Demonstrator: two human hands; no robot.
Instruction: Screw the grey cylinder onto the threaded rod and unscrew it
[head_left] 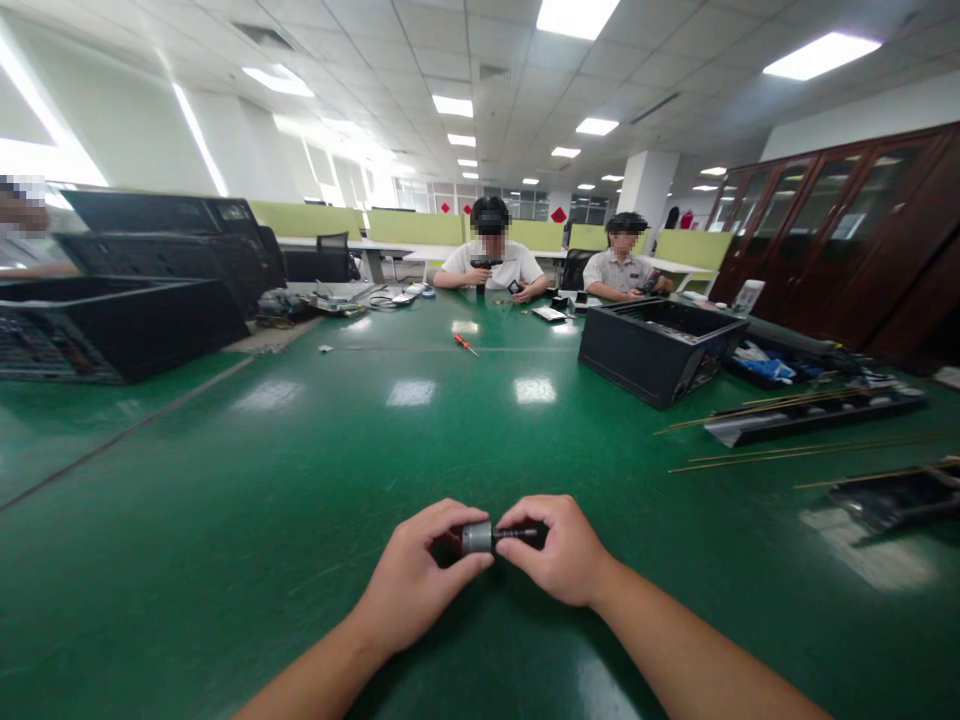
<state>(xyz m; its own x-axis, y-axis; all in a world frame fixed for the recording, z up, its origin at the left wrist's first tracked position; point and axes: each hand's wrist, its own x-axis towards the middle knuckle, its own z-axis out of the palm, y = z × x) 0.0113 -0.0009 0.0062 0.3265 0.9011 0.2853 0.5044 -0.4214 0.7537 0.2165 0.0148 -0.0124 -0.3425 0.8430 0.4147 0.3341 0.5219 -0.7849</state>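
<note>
My left hand (416,560) is wrapped around a short grey metal cylinder (477,538) that looks like a small motor. A thin dark shaft (525,533), ringed like a thread or a spring, sticks out of its right end. The thumb and fingertips of my right hand (559,548) pinch this shaft close to the cylinder. Both hands are just over the near part of the green table (315,540), and the part lies sideways between them. My fingers cover some of the shaft.
An orange-handled screwdriver (463,343) lies mid-table. Black computer cases stand on the left (150,330) and right (652,355). Thin brass-coloured rods (780,460) and a metal channel (817,415) lie at right. Across the table sit two people (491,255), handling parts.
</note>
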